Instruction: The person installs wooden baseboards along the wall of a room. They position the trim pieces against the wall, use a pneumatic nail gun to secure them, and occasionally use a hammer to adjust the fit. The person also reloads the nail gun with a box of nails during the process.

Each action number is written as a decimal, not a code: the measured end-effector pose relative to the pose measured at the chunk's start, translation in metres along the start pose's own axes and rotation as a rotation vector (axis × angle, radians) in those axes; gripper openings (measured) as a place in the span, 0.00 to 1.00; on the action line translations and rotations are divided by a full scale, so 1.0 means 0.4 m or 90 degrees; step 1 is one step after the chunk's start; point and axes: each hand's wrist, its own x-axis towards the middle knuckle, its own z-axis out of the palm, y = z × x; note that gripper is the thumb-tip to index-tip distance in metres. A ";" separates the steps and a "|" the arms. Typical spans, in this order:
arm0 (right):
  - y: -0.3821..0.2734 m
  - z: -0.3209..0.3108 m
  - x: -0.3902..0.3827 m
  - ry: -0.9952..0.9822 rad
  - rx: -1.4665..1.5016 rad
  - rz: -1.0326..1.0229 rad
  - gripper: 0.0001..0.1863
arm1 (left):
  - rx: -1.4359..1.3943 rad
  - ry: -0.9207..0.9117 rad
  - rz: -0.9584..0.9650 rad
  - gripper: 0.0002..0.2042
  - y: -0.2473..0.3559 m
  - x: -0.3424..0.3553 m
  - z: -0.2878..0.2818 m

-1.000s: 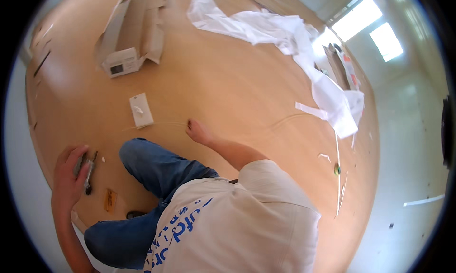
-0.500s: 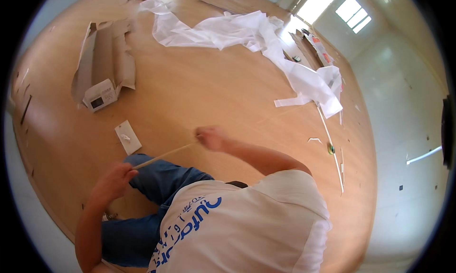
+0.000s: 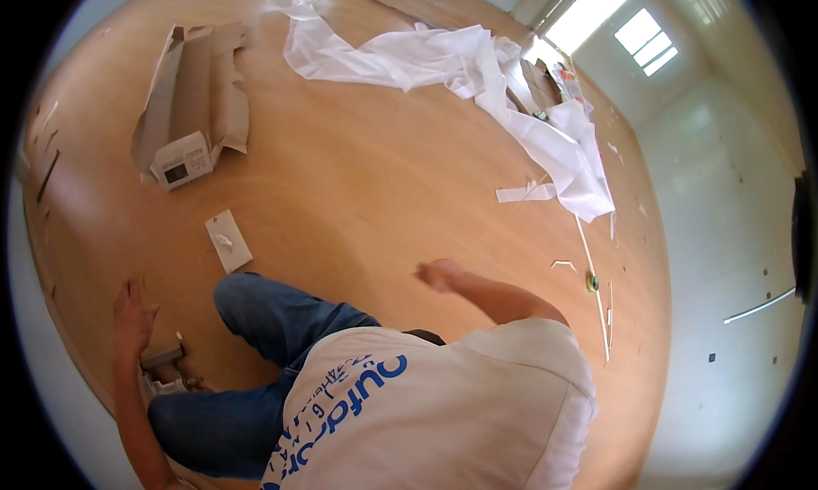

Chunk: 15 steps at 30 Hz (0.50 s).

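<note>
Wooden floor [image 3: 366, 192] everywhere, person kneeling on it. Left hand [image 3: 132, 307] sits near the floor's left edge, fingers spread flat, just above a small grey tool [image 3: 162, 356], not gripping it. Long cardboard box [image 3: 192, 106] up by the far left, small white packet [image 3: 228, 240] nearer the knee. Right hand [image 3: 439, 274] hovers mid-floor, blurred, looks loosely closed, can't tell if it's holding anything. White sheeting [image 3: 477, 72] sprawls toward the far right corner

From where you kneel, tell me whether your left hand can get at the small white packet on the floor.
Probably yes: the left hand lies open on the wooden floor, with bare boards between it and the white packet; only the knee sits beside that path.
</note>
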 end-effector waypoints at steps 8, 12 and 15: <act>-0.660 -0.263 -0.158 0.080 0.100 -0.397 0.15 | -0.076 -0.162 0.455 0.28 0.558 0.047 -0.140; -0.637 -0.213 -0.113 0.296 0.151 -0.523 0.10 | -0.180 -0.650 0.228 0.18 0.596 0.047 -0.093; -0.393 -0.147 -0.020 0.339 0.187 -0.515 0.05 | -0.325 -0.576 0.129 0.17 0.540 -0.010 -0.158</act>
